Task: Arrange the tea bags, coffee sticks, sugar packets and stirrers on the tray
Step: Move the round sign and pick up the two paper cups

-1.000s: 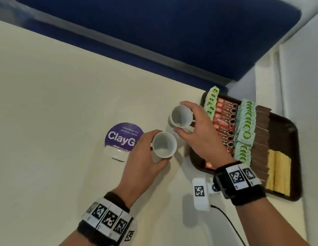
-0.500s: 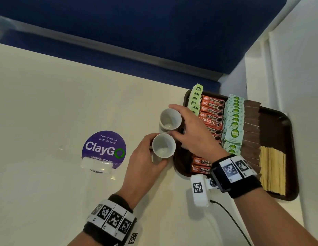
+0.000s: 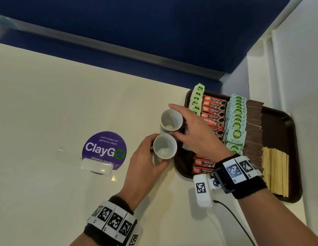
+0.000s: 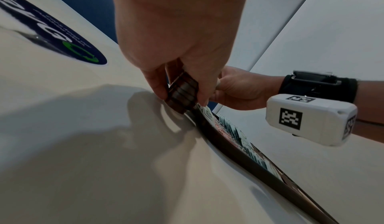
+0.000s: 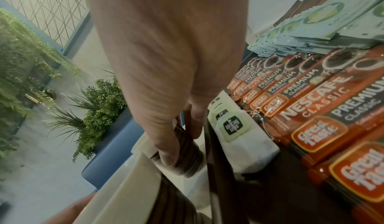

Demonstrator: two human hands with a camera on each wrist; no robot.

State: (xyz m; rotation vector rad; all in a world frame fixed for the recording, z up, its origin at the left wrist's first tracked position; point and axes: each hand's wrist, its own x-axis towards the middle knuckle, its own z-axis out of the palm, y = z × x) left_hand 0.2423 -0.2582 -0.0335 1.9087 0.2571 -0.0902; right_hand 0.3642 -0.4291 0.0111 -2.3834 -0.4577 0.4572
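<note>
A dark brown tray (image 3: 286,121) at the right holds a row of green-tagged tea bags (image 3: 196,98), red coffee sticks (image 3: 214,110), pale green sugar packets (image 3: 237,119) and wooden stirrers (image 3: 275,173). Two small cups, white inside and ribbed brown outside, hang side by side at the tray's left rim. My left hand (image 3: 151,153) grips the near cup (image 3: 165,146), seen from below as a brown ribbed cup (image 4: 182,94). Over the tray's left edge, my right hand (image 3: 188,125) grips the far cup (image 3: 171,119). The tea bags (image 5: 239,132) lie just right of its fingers (image 5: 166,147).
A round purple ClayGo sticker (image 3: 105,150) sits on the cream table (image 3: 48,103) left of the cups. Brown packets (image 3: 255,132) lie between sugar and stirrers. A blue bench back runs along the far side, and a white wall stands close behind the tray.
Both hands have carried their cups closer to the tray's left rim, and the two cups now sit nearer each other. Each hand kept its grip.
</note>
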